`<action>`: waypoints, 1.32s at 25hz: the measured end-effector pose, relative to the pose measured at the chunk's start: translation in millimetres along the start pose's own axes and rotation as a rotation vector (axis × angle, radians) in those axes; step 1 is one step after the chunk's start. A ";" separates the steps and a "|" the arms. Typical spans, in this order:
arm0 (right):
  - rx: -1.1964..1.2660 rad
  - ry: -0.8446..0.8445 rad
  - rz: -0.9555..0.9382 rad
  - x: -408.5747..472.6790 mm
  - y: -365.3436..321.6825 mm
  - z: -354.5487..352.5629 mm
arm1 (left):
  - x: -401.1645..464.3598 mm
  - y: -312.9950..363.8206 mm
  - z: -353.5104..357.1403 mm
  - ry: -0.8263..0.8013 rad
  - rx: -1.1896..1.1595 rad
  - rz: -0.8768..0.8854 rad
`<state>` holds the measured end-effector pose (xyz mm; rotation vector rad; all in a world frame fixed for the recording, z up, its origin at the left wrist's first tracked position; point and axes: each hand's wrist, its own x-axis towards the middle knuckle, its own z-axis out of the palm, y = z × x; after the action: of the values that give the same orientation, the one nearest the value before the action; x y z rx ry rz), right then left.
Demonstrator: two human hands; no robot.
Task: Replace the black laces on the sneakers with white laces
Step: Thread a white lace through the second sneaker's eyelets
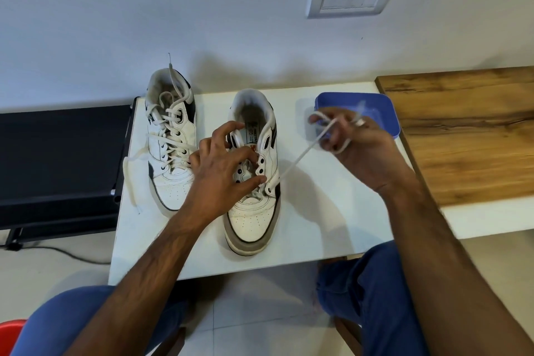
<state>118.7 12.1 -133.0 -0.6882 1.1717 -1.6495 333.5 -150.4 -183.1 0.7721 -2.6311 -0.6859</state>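
Observation:
Two white sneakers with black trim stand on a white table, toes towards me. The left sneaker is laced with a white lace, whose ends hang loose off its left side. The right sneaker has most eyelets bare. My left hand rests over its eyelets, fingers curled on the tongue and the lower lacing. My right hand holds a white lace up to the right of the shoe; the lace runs taut down to a lower right eyelet. No black laces are in view.
A blue plastic tray sits behind my right hand near the wall. A brown wooden counter adjoins the table on the right. A black stand is to the left. My knees in blue trousers are below the table edge.

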 end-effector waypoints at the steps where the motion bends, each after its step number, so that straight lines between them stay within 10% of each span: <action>1: 0.197 0.073 -0.021 -3.0 -5.6 -3.5 | -0.5 -1.1 0.7 0.000 -0.004 0.001; 3: 0.159 0.158 0.039 -2.1 -5.4 -0.2 | -0.9 -2.5 1.7 0.004 -0.007 0.000; 8: -1.081 -0.177 0.378 13.5 29.9 26.2 | 0.1 -1.2 1.7 0.010 0.003 0.005; 12: -1.122 -0.421 0.405 11.3 36.7 38.7 | -0.8 -2.0 4.2 0.011 0.005 0.017; 33: -0.712 -0.087 0.297 12.8 26.5 27.8 | -11.6 -2.6 -24.8 -0.192 0.062 0.223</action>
<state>147.4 -12.2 -147.9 -0.9519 1.7185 -0.9273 354.3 -154.5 -165.5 0.4366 -2.8665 -0.6463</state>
